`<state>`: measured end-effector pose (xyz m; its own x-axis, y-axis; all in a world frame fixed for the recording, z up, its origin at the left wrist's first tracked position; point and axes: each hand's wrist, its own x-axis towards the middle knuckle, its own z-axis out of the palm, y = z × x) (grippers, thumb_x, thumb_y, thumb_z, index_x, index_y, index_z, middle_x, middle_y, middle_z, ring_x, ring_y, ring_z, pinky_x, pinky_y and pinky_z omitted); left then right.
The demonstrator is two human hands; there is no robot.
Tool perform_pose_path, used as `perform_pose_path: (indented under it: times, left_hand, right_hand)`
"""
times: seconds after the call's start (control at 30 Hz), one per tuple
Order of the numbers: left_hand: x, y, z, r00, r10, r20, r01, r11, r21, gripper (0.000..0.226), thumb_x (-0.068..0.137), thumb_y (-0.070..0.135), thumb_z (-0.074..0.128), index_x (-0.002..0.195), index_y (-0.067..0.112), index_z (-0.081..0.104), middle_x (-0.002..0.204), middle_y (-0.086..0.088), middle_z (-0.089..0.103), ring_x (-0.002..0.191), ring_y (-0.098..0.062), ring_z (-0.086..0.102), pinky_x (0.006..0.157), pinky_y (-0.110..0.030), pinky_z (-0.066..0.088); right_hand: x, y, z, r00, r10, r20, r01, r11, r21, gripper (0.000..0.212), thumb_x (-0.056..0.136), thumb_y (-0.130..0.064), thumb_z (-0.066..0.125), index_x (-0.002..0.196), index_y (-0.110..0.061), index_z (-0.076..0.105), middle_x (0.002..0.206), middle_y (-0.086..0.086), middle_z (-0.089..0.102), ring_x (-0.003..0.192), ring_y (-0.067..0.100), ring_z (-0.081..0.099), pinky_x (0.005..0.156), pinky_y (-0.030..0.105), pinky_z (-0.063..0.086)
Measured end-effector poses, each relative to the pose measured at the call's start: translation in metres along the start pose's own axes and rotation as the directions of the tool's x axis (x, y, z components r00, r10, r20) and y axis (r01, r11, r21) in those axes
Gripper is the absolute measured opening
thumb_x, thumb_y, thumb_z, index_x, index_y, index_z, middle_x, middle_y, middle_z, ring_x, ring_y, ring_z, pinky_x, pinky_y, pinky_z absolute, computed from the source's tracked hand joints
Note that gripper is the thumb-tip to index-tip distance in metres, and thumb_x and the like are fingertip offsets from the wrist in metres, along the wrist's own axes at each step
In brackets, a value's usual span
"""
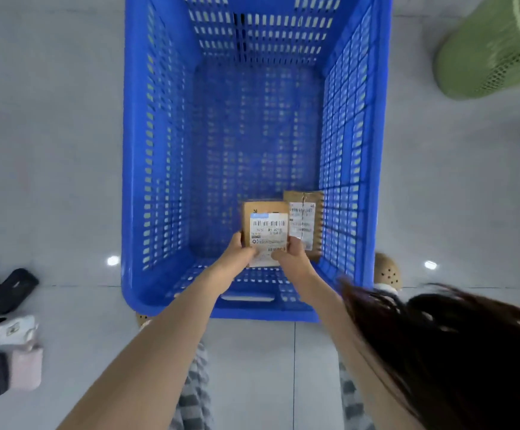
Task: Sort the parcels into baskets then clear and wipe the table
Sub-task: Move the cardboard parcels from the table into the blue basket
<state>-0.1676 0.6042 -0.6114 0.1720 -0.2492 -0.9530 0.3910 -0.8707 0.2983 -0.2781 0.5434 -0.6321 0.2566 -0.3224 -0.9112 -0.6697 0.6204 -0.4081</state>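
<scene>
Floor: grey tiles; blue basket [130, 150] stands on it, green basket [485, 57] beyond its far right corner.
Box [265, 225]: label up, low inside the blue basket, near its near right corner.
Left hand [240, 252]: fingers grasp the box's near left edge.
Right hand [293, 259]: pinches its near right edge.
Done: flat parcel [303, 218] lies against the right wall.
Left: probably releasing this box; table unseen, so wiping can't be judged.

The person wears grey-checked trousers [193, 398] and tan perforated clogs [387, 271], with long dark hair [438, 352]
</scene>
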Motion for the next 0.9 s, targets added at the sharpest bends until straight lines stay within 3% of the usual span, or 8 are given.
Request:
perform_pose_path:
  times: [0.1, 0.2, 0.27, 0.33, 0.53, 0.7, 0.77, 0.9]
  left_hand:
    - [0.044, -0.01, 0.005, 1.0, -0.024, 0.006, 0.024, 1.0, -0.009, 0.043, 0.095, 0.006, 0.048, 0.135, 0.012, 0.033, 0.133, -0.004, 0.051, 0.109, -0.013, 0.047, 0.1, -0.031, 0.037]
    - [0.071, -0.02, 0.007, 0.999, -0.04, 0.006, 0.04, 0.999, 0.024, 0.045, 0.092, -0.002, 0.047, 0.133, 0.011, 0.033, 0.124, -0.001, 0.05, 0.11, -0.013, 0.045, 0.097, -0.028, 0.035]
    - [0.085, -0.029, 0.009, 0.998, -0.053, -0.026, 0.055, 0.995, 0.085, 0.049, 0.088, -0.004, 0.05, 0.132, 0.012, 0.037, 0.129, -0.004, 0.049, 0.114, -0.016, 0.046, 0.096, -0.029, 0.037]
    - [0.097, -0.036, 0.01, 0.994, -0.09, -0.064, 0.098, 0.986, 0.131, 0.051, 0.086, -0.003, 0.052, 0.132, 0.014, 0.037, 0.134, -0.011, 0.044, 0.118, -0.022, 0.045, 0.102, -0.034, 0.037]
    - [0.123, -0.054, 0.015, 0.989, -0.151, 0.002, 0.149, 0.976, 0.157, 0.058, 0.087, 0.001, 0.053, 0.138, 0.015, 0.03, 0.138, -0.01, 0.04, 0.125, -0.022, 0.042, 0.107, -0.036, 0.032]
    - [0.133, -0.055, 0.025, 0.981, -0.192, 0.035, 0.184, 0.968, 0.17, 0.079, 0.088, 0.003, 0.06, 0.144, 0.011, 0.005, 0.135, -0.008, 0.048, 0.124, -0.021, 0.045, 0.09, -0.024, 0.033]
    - [0.139, -0.057, 0.025, 0.975, -0.219, 0.032, 0.207, 0.954, 0.219, 0.076, 0.089, 0.003, 0.059, 0.142, 0.01, 0.005, 0.134, -0.008, 0.049, 0.123, -0.02, 0.046, 0.089, -0.024, 0.034]
    - [0.147, -0.055, 0.018, 0.974, -0.224, 0.024, 0.201, 0.91, 0.362, 0.069, 0.088, 0.009, 0.061, 0.14, 0.01, 0.016, 0.135, -0.008, 0.049, 0.121, -0.022, 0.049, 0.088, -0.027, 0.038]
  right_hand:
    - [0.032, 0.011, 0.004, 0.999, 0.044, -0.002, -0.044, 0.999, 0.0, 0.04, 0.085, -0.005, 0.055, 0.122, -0.003, 0.042, 0.108, 0.001, 0.061, 0.103, 0.017, 0.058, 0.078, 0.02, 0.045]
    - [0.055, 0.025, 0.007, 0.998, 0.06, -0.025, -0.061, 0.997, -0.049, 0.052, 0.08, -0.016, 0.06, 0.129, -0.008, 0.043, 0.127, 0.006, 0.043, 0.117, 0.019, 0.043, 0.093, 0.026, 0.037]
    - [0.063, 0.034, 0.008, 0.998, 0.059, 0.008, -0.057, 0.993, -0.106, 0.049, 0.088, -0.011, 0.055, 0.134, -0.01, 0.039, 0.132, 0.004, 0.028, 0.11, 0.013, 0.027, 0.094, 0.026, 0.025]
    - [0.073, 0.044, 0.007, 0.998, 0.061, 0.023, -0.058, 0.99, -0.125, 0.052, 0.09, -0.009, 0.053, 0.139, -0.01, 0.037, 0.137, 0.004, 0.025, 0.107, 0.011, 0.022, 0.096, 0.026, 0.023]
    - [0.097, 0.061, 0.008, 0.987, 0.158, 0.022, -0.154, 0.98, -0.127, 0.053, 0.086, -0.012, 0.058, 0.136, -0.015, 0.039, 0.132, 0.003, 0.034, 0.12, 0.019, 0.037, 0.106, 0.04, 0.031]
    - [0.114, 0.075, 0.01, 0.983, 0.184, 0.003, -0.182, 0.976, -0.12, 0.062, 0.079, -0.019, 0.059, 0.137, -0.015, 0.039, 0.137, 0.011, 0.045, 0.122, 0.029, 0.049, 0.103, 0.05, 0.041]
    - [0.122, 0.082, 0.01, 0.978, 0.207, 0.015, -0.203, 0.969, -0.142, 0.067, 0.075, -0.024, 0.06, 0.138, -0.016, 0.039, 0.139, 0.008, 0.045, 0.122, 0.028, 0.049, 0.103, 0.047, 0.042]
    - [0.133, 0.094, 0.015, 0.97, 0.245, 0.008, -0.238, 0.949, -0.205, 0.067, 0.086, -0.026, 0.059, 0.145, -0.019, 0.028, 0.147, 0.001, 0.034, 0.13, 0.025, 0.042, 0.098, 0.034, 0.038]
